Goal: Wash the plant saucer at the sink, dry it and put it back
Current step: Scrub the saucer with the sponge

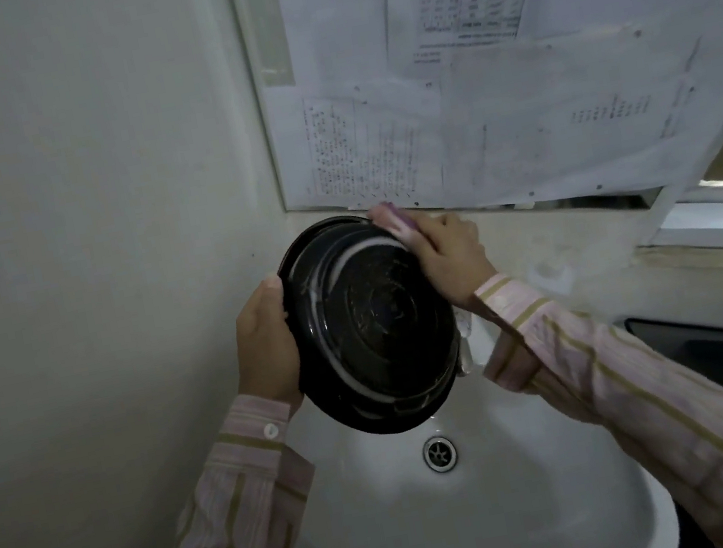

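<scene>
Black saucer (371,325) mid-frame, tilted over white sink (489,517). Left hand (266,348) clamped on its left rim. Right hand (443,254) closed round pink sponge (393,219) on upper-right rim.

One black plant saucer (371,325) at centre frame, two hands, left (265,344) and right (446,259), one purple sponge (393,219), one white sink (489,517) with one drain (440,453) lower centre, several papers (481,59) upper right.

Printed wall papers (481,59), text too blurred
</scene>
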